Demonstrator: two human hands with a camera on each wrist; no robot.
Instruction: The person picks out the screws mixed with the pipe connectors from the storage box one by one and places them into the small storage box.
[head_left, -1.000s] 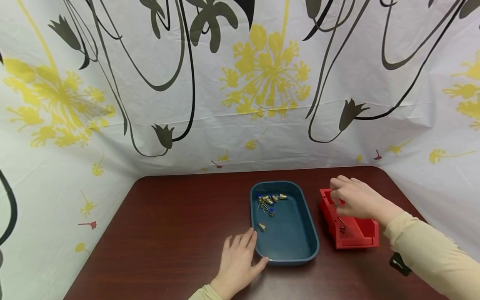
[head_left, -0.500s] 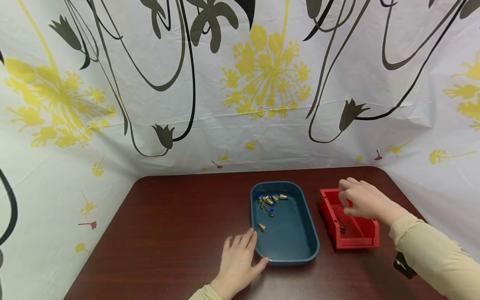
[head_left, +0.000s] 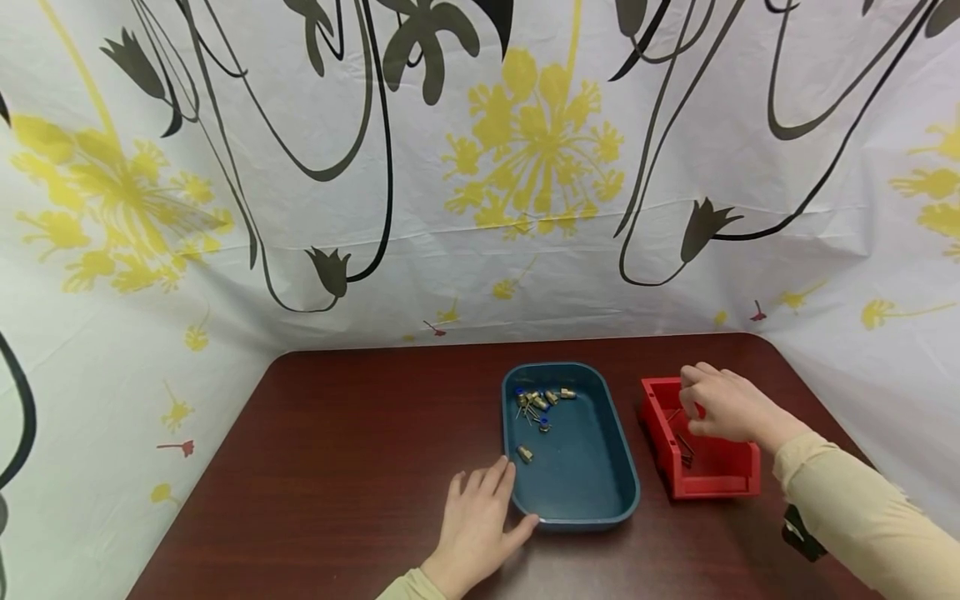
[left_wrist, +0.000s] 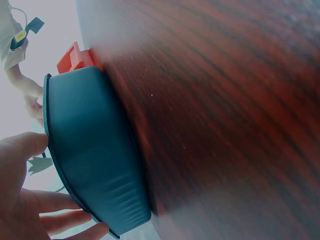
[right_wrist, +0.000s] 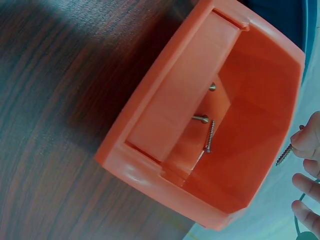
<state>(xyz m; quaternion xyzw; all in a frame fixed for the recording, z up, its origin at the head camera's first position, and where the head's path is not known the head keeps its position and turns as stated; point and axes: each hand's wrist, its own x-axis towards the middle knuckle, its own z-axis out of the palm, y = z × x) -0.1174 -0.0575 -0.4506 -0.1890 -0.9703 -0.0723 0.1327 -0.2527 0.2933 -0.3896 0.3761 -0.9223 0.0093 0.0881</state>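
I see the left hand [head_left: 476,533] lying flat on the table [head_left: 337,467], fingers relaxed and straight, its thumb and fingertips against the near left corner of the blue tray [head_left: 592,492]. I read that as bracing, so the tray stays put. Nothing is gripped there.

The right hand [head_left: 723,408] hovers over the red bin [head_left: 720,479], which sits just right of the tray, on the right side of the table. In the right wrist view its fingertips pinch a small screw [right_wrist: 284,155], held above the open bin [right_wrist: 170,135] and not touching it. A pinch suits so thin a thing; a fuller grip would hide it.

Three more screws [right_wrist: 209,136] lie inside the bin against its low wall, which I take to be where they slid to rest.

In the far end of the tray a cluster of small brass parts [head_left: 538,402] with blue caps lies bunched, and one brass piece [head_left: 523,454] sits apart nearer the left hand. A flowered cloth [head_left: 480,167] hangs behind the table.
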